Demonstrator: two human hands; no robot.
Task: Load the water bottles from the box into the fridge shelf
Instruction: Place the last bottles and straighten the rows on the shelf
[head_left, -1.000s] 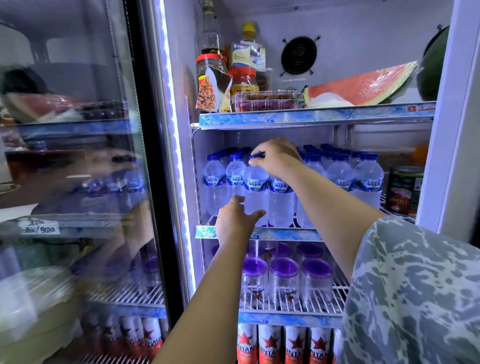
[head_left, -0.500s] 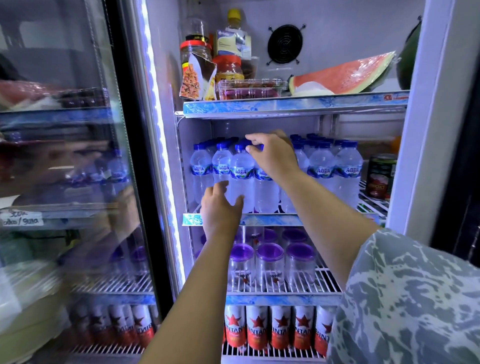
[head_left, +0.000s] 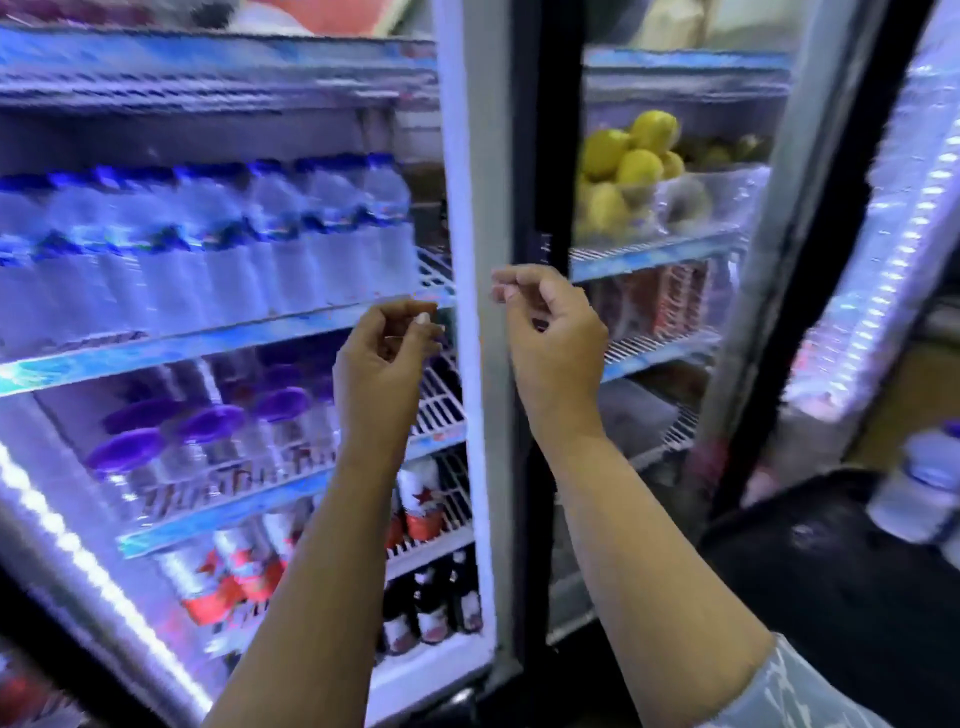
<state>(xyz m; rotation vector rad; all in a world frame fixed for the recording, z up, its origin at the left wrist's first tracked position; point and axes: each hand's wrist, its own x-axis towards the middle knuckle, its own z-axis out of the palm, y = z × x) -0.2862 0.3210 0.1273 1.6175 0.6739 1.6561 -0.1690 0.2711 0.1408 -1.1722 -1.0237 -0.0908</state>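
A row of clear water bottles (head_left: 208, 244) with blue caps and blue labels fills the fridge shelf (head_left: 218, 338) at the left; the picture is blurred by motion. My left hand (head_left: 387, 348) hangs in front of that shelf's right end, fingers loosely curled, holding nothing. My right hand (head_left: 550, 332) is beside it, in front of the white fridge frame (head_left: 467, 260), also empty with curled fingers. Another water bottle (head_left: 924, 488) stands at the far right edge on a dark surface. The box is not in view.
Below the bottles are purple-lidded jars (head_left: 208, 441), then red-and-white cans (head_left: 234, 571) and dark bottles (head_left: 431, 603). Right of the frame, behind a glass door (head_left: 779, 260), yellow lemons (head_left: 628, 156) sit on a shelf. An LED strip (head_left: 893, 249) lines the right.
Both hands have come off the bottles and pulled back out of the shelf, empty. The view has swung right and down, bringing in the right fridge compartment and the lone bottle.
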